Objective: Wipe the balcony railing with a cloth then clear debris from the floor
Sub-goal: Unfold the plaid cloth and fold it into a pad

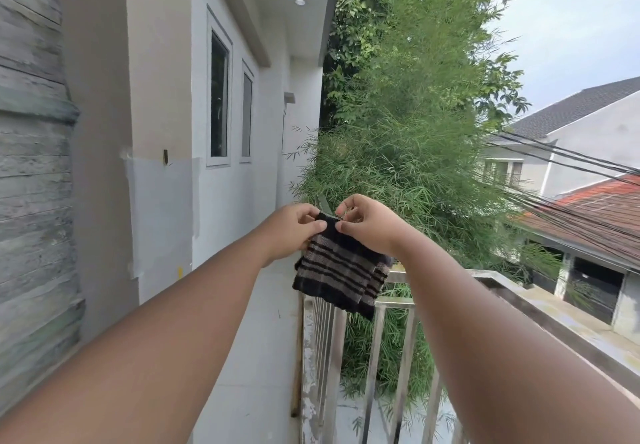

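**Cloth held up over the railing**

I hold the striped cloth (341, 265) by its top edge, out in front of me above the metal railing (372, 336). My left hand (294, 230) pinches the top left corner, my right hand (369, 225) the top right, both close together. The cloth hangs down, folded. The balcony floor (256, 357) runs along the left, bamboo (415, 152) beyond.
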